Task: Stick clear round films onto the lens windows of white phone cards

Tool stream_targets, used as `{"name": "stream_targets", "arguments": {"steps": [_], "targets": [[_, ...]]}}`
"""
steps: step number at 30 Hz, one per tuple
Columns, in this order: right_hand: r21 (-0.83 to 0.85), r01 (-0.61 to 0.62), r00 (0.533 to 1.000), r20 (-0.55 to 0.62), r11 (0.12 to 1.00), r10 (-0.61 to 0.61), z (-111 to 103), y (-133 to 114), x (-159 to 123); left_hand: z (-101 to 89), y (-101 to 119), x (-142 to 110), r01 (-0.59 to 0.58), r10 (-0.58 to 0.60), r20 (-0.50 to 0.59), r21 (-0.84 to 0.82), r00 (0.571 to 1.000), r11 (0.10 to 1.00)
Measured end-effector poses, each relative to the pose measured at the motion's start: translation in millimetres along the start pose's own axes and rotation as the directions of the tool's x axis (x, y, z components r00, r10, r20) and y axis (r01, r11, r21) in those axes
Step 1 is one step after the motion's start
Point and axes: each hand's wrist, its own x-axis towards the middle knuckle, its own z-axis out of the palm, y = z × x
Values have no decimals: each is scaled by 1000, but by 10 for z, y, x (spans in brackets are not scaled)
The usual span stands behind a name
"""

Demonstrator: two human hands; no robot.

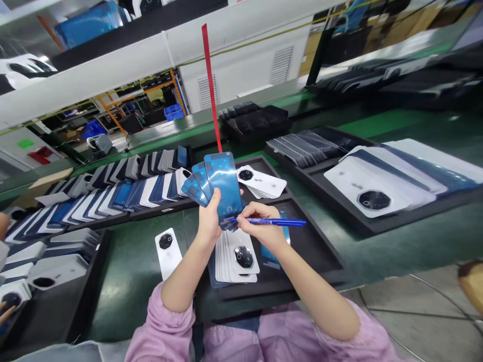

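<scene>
My left hand (pixel 210 215) grips a fan of several phone back covers (pixel 222 176), their blue-filmed sides facing me. Pinched in my right hand (pixel 264 229) is a blue pen (pixel 285 221), its tip at the lower edge of the fanned covers; whether it touches them I cannot tell. Just below my hands, a stack of white phone back covers (pixel 244 257) with dark camera rings lies in a black tray (pixel 313 251). A blue-filmed cover (pixel 269 256) is partly hidden under my right forearm. More white covers (pixel 264 181) lie behind my hands.
A single white cover (pixel 167 251) lies on the green table (pixel 128 266) to the left. Long rows of covers (pixel 113 201) stand in trays beyond it. To the right, a black tray (pixel 366 223) bears large white covers (pixel 362 186). Another person's fingers (pixel 6 314) show at the left edge.
</scene>
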Motion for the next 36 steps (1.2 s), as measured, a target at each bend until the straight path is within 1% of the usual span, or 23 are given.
{"name": "stream_targets", "arguments": {"steps": [6,9,13,18,26,36], "targets": [[-19,29,999,16,999,-29,32,-33,0,-7,4,7,-11,11,-3,13,1000,1000],[-19,28,999,26,999,-28,36,-39,0,-4,2,2,-7,7,0,20,1000,1000],[-11,10,1000,24,1000,-10,13,-36,7,-6,-4,2,-13,13,-25,7,1000,1000],[19,-3,1000,24,1000,3,-37,-54,23,4,18,6,25,-24,-48,8,999,1000],[-63,58,995,88,996,-52,-12,-113,6,13,23,20,52,-51,-111,3,992,999],[-96,84,991,108,992,-74,4,-126,-2,8,26,35,52,-52,-124,-7,991,999]]}}
